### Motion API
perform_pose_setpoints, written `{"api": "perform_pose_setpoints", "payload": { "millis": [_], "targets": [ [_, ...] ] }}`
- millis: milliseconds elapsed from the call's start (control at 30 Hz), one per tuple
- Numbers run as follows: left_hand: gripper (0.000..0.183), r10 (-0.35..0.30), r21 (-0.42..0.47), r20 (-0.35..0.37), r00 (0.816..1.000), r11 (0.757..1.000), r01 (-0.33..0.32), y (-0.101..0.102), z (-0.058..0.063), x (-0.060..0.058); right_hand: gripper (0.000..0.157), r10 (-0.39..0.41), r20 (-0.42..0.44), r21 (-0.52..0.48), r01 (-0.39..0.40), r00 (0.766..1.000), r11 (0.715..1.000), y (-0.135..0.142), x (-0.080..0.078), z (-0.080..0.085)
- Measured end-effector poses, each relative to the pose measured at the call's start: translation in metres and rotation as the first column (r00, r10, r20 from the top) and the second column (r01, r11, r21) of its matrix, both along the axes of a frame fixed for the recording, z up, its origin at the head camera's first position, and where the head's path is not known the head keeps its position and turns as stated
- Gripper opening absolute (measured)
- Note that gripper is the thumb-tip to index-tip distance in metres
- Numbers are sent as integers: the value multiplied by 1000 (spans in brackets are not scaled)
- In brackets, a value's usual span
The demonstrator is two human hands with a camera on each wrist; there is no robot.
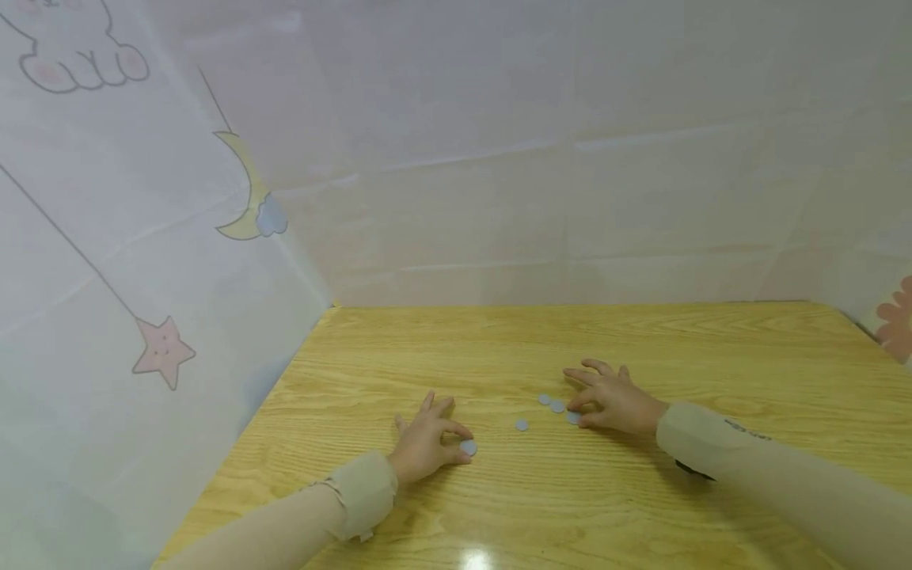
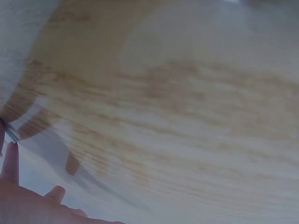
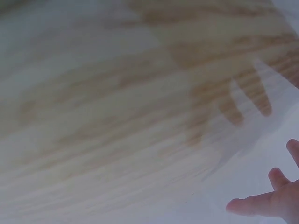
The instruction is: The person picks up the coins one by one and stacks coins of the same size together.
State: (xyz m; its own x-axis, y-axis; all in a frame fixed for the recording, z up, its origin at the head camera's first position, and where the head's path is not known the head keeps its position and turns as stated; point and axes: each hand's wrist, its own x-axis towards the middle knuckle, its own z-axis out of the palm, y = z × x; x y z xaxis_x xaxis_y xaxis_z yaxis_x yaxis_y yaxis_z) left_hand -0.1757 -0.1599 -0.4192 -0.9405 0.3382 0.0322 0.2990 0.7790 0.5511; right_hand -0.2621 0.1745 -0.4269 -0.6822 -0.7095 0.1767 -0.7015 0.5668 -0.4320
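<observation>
On the light oak-grain wooden worktop [image 1: 641, 340] I see 5 small flat grey-blue round discs, and both of my hands are down among them. My left hand [image 1: 426, 443] rests on its heel with thumb and forefinger curled round 1 grey-blue disc [image 1: 468, 447], pinching it at the fingertips against the wood. My right hand [image 1: 611, 398] lies flat, fingers straight and spread, holding nothing; its thumb tip touches the nearest disc [image 1: 573, 417]. A pair of discs [image 1: 552, 404] sits just beside that hand's forefinger, and a lone disc [image 1: 522, 425] lies between the 2 hands, apart from both.

No container shows anywhere; the discs lie loose on the bare wood.

Both wrist views are badly blurred. From the left wrist I make out only wood grain, finger shadows and the edge of the left hand [image 2: 28, 200] cut off at the lower corner; the pinched disc is not legible there. From the right wrist I get 3 fingertips [image 3: 247, 205] of the right hand at the lower corner and no discs. Pale printed plastic sheeting [image 1: 164, 261] with a moon and star walls the worktop in.
</observation>
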Motion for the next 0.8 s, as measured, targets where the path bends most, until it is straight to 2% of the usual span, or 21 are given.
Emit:
{"api": "perform_pose_setpoints", "payload": {
  "millis": [200,800],
  "targets": [
    [31,5,3,-3,1000,1000,-5,1,0,0,21,13,-13,9,-13,1000,1000,1,-3,-3],
    [30,20,54,76,997,998,-24,-1,-1,-6,10,67,25,22,-68,997,997,-1,-8,-7]
  ]
}}
